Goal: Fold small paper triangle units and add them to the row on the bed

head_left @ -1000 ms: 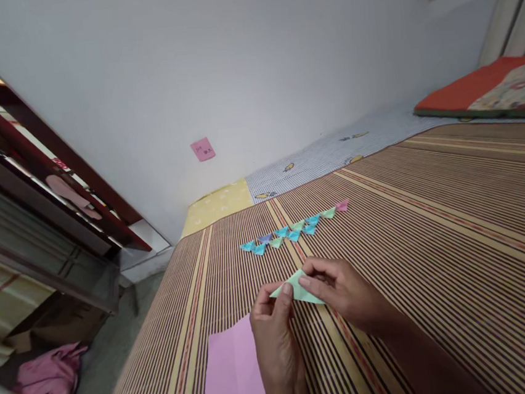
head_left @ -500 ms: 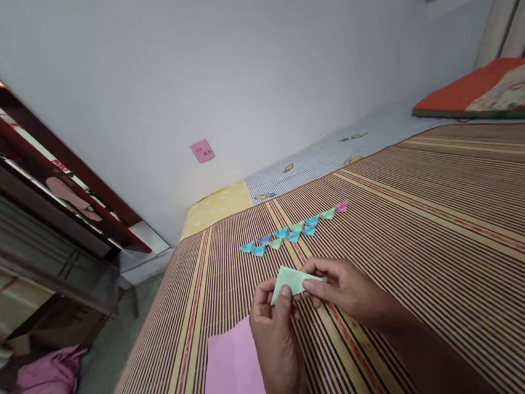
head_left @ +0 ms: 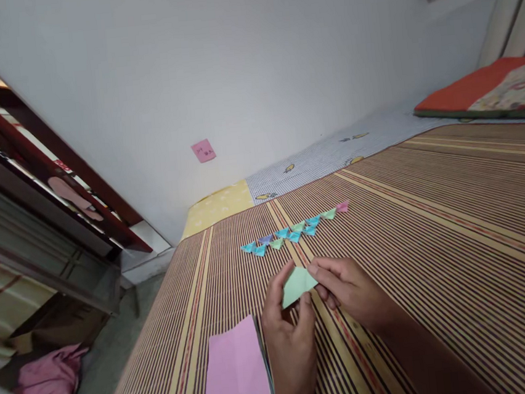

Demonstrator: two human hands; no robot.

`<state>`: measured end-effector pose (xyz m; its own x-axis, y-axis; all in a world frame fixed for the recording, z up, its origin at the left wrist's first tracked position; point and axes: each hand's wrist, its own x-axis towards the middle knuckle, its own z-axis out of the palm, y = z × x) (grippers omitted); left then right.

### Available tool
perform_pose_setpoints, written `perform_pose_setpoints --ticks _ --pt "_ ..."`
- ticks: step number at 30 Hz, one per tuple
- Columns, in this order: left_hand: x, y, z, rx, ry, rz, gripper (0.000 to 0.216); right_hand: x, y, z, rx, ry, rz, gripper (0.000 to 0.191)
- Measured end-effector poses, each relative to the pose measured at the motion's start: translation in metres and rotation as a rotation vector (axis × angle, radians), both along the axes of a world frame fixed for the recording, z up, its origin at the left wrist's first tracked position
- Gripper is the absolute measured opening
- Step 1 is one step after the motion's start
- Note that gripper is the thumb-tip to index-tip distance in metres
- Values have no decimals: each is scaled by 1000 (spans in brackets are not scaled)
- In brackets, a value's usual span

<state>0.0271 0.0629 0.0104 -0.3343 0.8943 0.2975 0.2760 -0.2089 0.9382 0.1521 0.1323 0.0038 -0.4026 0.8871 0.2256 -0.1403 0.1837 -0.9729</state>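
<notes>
A light green folded paper (head_left: 296,285) is held up between both hands above the striped mat. My left hand (head_left: 288,327) grips its left side, thumb at the lower edge and fingers along the upper left. With thumb and fingers closed, my right hand (head_left: 345,288) pinches the paper's right corner. Beyond the hands lie several small folded paper triangles (head_left: 294,237) in blue, green, purple and pink, set in two staggered rows. A stack of paper with a pink sheet on top (head_left: 237,373) lies left of my left wrist.
The striped mat (head_left: 414,226) covers the bed up to a white wall (head_left: 278,65) bearing a pink note (head_left: 203,151). An orange-edged folded pad (head_left: 465,87) lies at the far right. Pink cloth (head_left: 49,391) is on the floor beyond the bed's left edge.
My left hand has moved slightly right and turned, uncovering more of the pink-topped stack. The green paper has tilted, and my right hand's grip has shifted to its upper right corner.
</notes>
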Motion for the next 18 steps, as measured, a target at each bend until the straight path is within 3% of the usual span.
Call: perform_pose_setpoints --ticks 5,8,10,18 --pt "-2 1 3 -65 -149 -10 42 3 -2 5 80 -57 -25 39" --pt "-5 3 2 -66 -267 -41 49 7 -2 7 117 -43 -32 21" --pt "-8 3 2 -66 -317 -46 51 9 -2 8 119 -53 -33 25" --pt "-11 2 3 -87 -274 10 47 9 -7 16 218 -93 -87 16"
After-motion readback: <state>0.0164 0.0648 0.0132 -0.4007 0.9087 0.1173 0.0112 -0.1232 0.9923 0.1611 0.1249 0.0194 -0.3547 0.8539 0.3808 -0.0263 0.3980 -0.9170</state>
